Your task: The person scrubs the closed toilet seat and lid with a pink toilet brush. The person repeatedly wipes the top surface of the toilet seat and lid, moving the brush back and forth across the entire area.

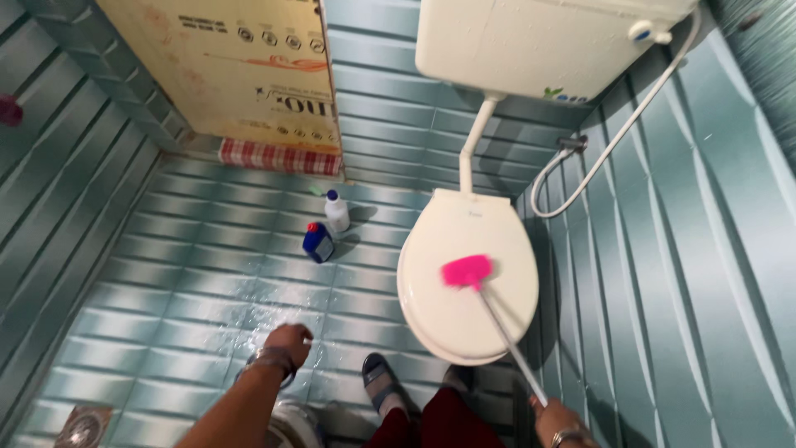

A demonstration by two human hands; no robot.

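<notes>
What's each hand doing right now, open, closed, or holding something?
Left hand: curled closed over the wet floor; whether it holds anything cannot be told.
Right hand: closed on the brush handle, with the pink brush head on the toilet lid.

walls (414, 124): teal tiles, ribbed horizontal bands; right wall (705, 274) in wavy relief
floor (191, 290): same teal tiles, wet and glossy near the middle
drain (81, 427): round metal grate, bottom-left corner
board (224, 66): printed cardboard sheet leaning in the far corner
cloth (278, 156): red checked, at the board's foot
cistern (539, 41): white, wall-mounted, top right
light: even, soft shadows
</notes>
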